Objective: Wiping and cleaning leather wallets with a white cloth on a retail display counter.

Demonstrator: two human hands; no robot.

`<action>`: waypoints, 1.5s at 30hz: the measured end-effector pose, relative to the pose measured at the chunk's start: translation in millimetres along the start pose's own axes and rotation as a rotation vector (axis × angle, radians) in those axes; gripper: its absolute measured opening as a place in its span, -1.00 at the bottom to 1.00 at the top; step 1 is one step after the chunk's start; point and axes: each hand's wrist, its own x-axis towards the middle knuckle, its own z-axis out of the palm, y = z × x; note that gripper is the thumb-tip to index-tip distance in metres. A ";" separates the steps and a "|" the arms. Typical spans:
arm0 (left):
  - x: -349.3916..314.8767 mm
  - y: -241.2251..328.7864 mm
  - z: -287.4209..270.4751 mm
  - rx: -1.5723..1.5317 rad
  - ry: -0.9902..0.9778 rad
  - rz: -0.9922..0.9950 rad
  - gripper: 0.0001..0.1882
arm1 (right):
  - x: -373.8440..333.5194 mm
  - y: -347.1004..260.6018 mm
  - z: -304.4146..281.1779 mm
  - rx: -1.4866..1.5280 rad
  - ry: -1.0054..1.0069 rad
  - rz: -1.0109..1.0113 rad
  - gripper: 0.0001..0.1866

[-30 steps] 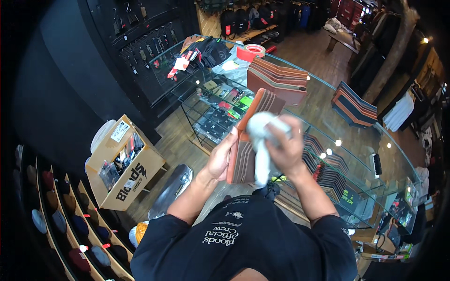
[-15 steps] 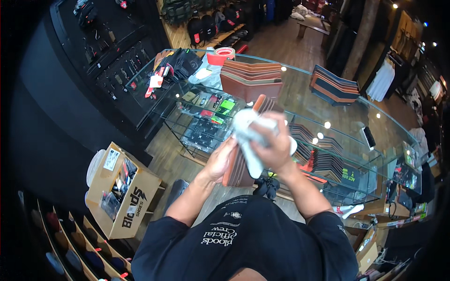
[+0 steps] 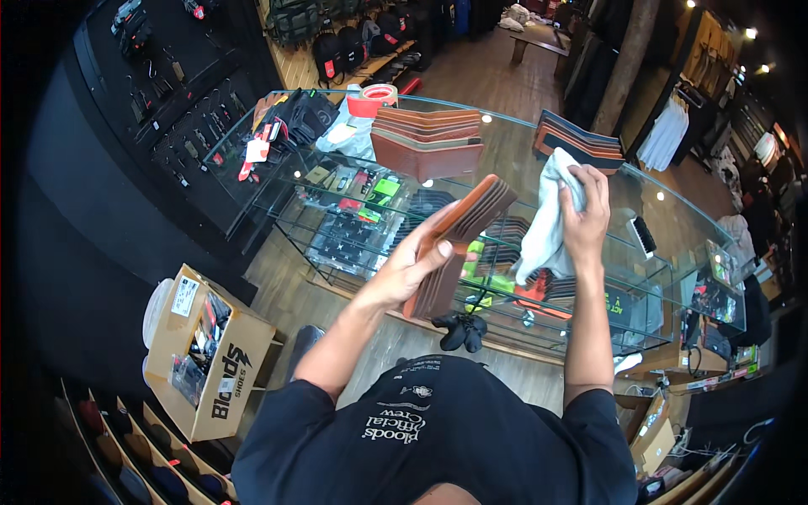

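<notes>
My left hand (image 3: 410, 268) grips a brown leather bifold wallet (image 3: 476, 212), its thumb across the fold. The wallet is spread partway, with rows of dark card slots showing. To the right, my right hand (image 3: 587, 220) pinches a crumpled white cloth (image 3: 545, 220) that hangs down, apart from the wallet. Beyond my hands, a stack of brown opened wallets (image 3: 427, 156) stands on the glass counter (image 3: 505, 183). Farther right is a second stack of dark and tan wallets (image 3: 581, 139).
A black-bristled brush (image 3: 644, 237) lies on the counter at the right. At its far left are a red tape roll (image 3: 371, 102) and a pile of dark gloves (image 3: 295, 118). More wallets show under the glass. A cardboard box (image 3: 244, 370) stands at my left.
My right hand has drawn the cloth off the wallet, up and to the right. The wallet has come into fuller view in my left hand, which has shifted slightly right.
</notes>
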 end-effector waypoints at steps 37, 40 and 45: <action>40.2 -4.8 -105.4 1.099 0.617 0.334 -0.05 | -13.2 -57.7 120.6 0.124 -0.258 0.441 -0.23; 59.4 0.2 -122.3 1.172 0.587 0.352 -0.05 | -15.9 -40.0 136.8 0.196 -0.249 0.448 -0.20; 74.8 -3.1 -143.5 1.165 0.602 0.371 -0.09 | -12.0 -47.7 153.9 0.136 -0.214 0.434 -0.26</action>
